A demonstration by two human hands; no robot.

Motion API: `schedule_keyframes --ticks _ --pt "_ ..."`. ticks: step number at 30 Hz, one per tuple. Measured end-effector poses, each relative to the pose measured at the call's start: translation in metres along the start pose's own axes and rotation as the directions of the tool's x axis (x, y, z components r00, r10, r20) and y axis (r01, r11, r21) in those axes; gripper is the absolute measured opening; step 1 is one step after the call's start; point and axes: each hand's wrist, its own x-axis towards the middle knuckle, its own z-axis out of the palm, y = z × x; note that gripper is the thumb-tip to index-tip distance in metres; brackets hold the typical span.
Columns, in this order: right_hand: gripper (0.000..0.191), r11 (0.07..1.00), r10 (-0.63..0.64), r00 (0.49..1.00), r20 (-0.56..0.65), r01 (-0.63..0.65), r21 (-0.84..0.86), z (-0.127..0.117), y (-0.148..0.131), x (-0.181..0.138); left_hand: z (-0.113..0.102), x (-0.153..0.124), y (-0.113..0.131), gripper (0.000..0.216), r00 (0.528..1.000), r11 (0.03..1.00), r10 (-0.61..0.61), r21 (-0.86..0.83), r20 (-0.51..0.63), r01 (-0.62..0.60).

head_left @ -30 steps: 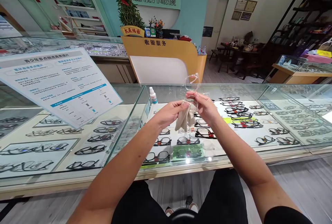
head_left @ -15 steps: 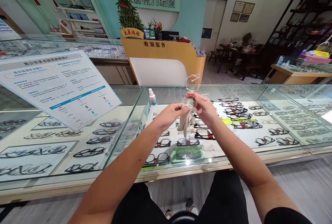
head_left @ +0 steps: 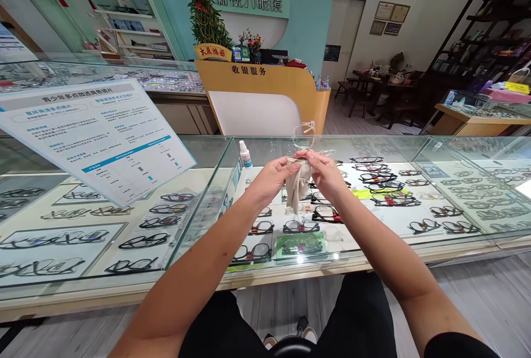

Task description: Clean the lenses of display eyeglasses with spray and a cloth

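Note:
Above the glass counter, my left hand (head_left: 272, 179) pinches a beige cleaning cloth (head_left: 295, 189) that hangs down in folds. The cloth covers part of a pair of clear-framed eyeglasses (head_left: 304, 148), tipped so that one lens rim stands up above my fingers. Closed on the glasses near their bridge is my right hand (head_left: 326, 172), close beside the left. The lower lens lies mostly hidden behind the cloth and fingers. A small white spray bottle (head_left: 245, 155) with a blue label stands on the countertop to the left of my hands.
Several eyeglass frames (head_left: 301, 226) lie inside the glass display counter (head_left: 357, 258) beneath my hands. A printed sheet (head_left: 95, 136) is at the left over the counter. Behind stand a yellow and white cashier desk (head_left: 253, 84) and, far right, a wooden display table (head_left: 477, 120).
The glasses have tilted slightly and shifted a little left. The cloth now covers more of the lower lens, and both hands sit closer together.

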Motion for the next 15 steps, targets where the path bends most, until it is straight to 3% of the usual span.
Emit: schedule_keyframes --ticks 5,15 --pt "0.041 0.998 0.03 0.999 -0.016 -0.029 0.051 0.0 -0.004 -0.003 0.006 -0.005 0.001 0.056 0.995 0.997 -0.053 -0.044 0.085 0.057" --pt "0.041 1.0 -0.02 1.0 0.019 0.021 -0.017 0.001 0.009 0.0 0.006 -0.003 0.0 0.063 1.0 0.998 -0.019 -0.055 0.013 0.02"
